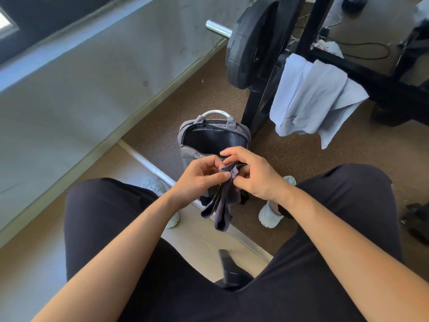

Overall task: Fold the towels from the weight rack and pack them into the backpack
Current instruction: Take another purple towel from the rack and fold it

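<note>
Both hands meet over the seated person's knees: the left hand and the right hand have their fingers clamped on the top edge of a dark grey towel, which hangs down in loose folds between the legs. Just beyond the hands, the grey backpack stands on the floor with its main compartment unzipped (dark lining showing). To the far right, a pale blue towel drapes over a bar of the black weight rack.
</note>
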{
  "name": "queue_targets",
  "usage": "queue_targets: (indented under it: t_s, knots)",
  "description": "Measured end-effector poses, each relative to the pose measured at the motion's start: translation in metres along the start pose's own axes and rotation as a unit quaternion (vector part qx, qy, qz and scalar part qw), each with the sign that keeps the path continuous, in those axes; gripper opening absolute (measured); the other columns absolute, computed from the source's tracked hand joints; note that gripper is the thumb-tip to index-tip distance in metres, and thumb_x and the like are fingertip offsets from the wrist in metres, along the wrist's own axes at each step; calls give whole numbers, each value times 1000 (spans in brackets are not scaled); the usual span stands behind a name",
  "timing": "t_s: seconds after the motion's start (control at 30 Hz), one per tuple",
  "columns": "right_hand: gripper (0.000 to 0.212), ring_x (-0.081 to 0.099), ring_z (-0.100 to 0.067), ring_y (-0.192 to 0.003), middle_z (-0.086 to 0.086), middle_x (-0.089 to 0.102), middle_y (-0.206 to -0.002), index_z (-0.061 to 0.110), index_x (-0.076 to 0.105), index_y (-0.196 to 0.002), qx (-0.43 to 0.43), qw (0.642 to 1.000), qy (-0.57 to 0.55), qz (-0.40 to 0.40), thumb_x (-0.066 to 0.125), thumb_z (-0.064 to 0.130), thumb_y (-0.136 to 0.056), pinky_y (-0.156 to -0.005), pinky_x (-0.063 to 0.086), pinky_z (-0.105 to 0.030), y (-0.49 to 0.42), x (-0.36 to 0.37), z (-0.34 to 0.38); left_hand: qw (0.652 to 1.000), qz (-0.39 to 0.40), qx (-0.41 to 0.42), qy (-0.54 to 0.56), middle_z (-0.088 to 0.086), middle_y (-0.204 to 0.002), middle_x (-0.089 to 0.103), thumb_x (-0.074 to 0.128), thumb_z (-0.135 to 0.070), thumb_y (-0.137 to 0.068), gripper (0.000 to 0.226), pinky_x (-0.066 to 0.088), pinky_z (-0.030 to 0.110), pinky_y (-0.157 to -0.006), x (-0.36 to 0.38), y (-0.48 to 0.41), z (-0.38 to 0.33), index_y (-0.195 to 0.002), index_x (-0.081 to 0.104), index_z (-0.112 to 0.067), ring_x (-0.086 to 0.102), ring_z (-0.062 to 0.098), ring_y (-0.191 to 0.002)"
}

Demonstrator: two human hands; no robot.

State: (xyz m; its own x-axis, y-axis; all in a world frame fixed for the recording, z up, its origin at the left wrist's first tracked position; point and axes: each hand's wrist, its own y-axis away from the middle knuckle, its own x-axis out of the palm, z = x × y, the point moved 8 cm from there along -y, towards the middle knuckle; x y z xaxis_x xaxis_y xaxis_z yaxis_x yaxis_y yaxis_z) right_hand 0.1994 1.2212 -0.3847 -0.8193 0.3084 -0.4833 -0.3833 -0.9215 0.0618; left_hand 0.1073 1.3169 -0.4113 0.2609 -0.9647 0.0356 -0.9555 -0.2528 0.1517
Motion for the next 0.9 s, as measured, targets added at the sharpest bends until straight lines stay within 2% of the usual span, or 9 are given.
queue_targets:
  t_s: [0.03, 0.1, 0.17, 0.3, 0.43, 0.6, 0.7, 0.77, 0.9]
  knots:
    - [48, 67, -10, -103, 13, 68, -111, 22, 62, -128, 4, 1000, 13, 2, 68, 1, -85, -88, 57, -27, 1, 0, 0, 1000, -1, 5, 0, 1, -87, 70, 66, 0, -96, 12, 52, 21, -76, 0, 1, 0, -88, 61, -8, 68, 12, -83]
    - [30, 69, -8, -93, 11, 71, -98, 19, 70, -115, 11, 999, 26, -16, 69, 6, -88, -80, 59, -28, 2, -6, -1, 1000, -3, 6, 0, 2, -92, 70, 69, 0, -94, 10, 54, 26, -79, -2, 1, 2, -95, 61, -6, 69, 15, -87]
    - [19, 71, -14, -75, 0, 73, -85, 15, 72, -103, 21, 999, 8, -39, 68, 5, -88, -67, 60, -30, 3, -15, -3, 1000, 1, -3, -27, 1, -96, 69, 74, -1, -91, 19, 56, 30, -80, -3, 0, 9, -104, 61, -6, 67, 17, -87]
    - [15, 65, -15, -59, -18, 69, -77, 2, 70, -99, 33, 995, -45, -85, 63, -5, -87, -55, 50, -18, 6, -32, -2, 987, 43, -54, -145, 4, -97, 68, 80, -21, -79, 39, 58, 36, -78, 0, -3, 44, -114, 62, -20, 66, 17, -85]
    - [14, 62, -13, -58, -18, 68, -75, 1, 70, -99, 22, 991, -65, -117, 63, -4, -89, -53, 47, -16, 8, -45, 3, 955, 23, -69, -286, 5, -84, 68, 64, -33, -72, 27, 58, 50, -75, 2, -8, 72, -95, 64, -19, 67, 28, -80]
    - [14, 61, -16, -57, -24, 65, -72, 0, 69, -98, 11, 984, -106, -144, 62, -7, -89, -50, 49, -21, 11, -55, 4, 904, -66, -65, -418, -6, -60, 53, 62, -21, -78, 10, 48, 38, -60, -6, -13, 79, -74, 54, -22, 52, 25, -64]
    - [14, 61, -14, -57, -15, 66, -68, 4, 70, -96, 5, 981, -119, -156, 62, -5, -88, -51, 49, -23, 13, -62, 4, 902, -70, -114, -411, -8, -58, 53, 55, -20, -78, 18, 46, 38, -61, -9, -13, 86, -65, 48, -30, 53, 28, -65]
    - [14, 62, -13, -58, -4, 67, -67, 6, 71, -96, 6, 978, -120, -168, 63, 2, -86, -52, 51, -25, 14, -68, 1, 909, -65, -155, -381, -3, -65, 62, 45, -16, -74, 17, 50, 40, -66, -14, -13, 98, -72, 59, -25, 59, 30, -71]
    - [16, 64, -13, -60, 2, 68, -68, 10, 72, -92, 8, 971, -116, -211, 62, 6, -81, -57, 54, -31, 17, -84, -8, 939, -78, -263, -209, 0, -72, 65, 36, 6, -74, 48, 51, 33, -69, -24, -6, 127, -88, 75, -17, 60, 22, -75]
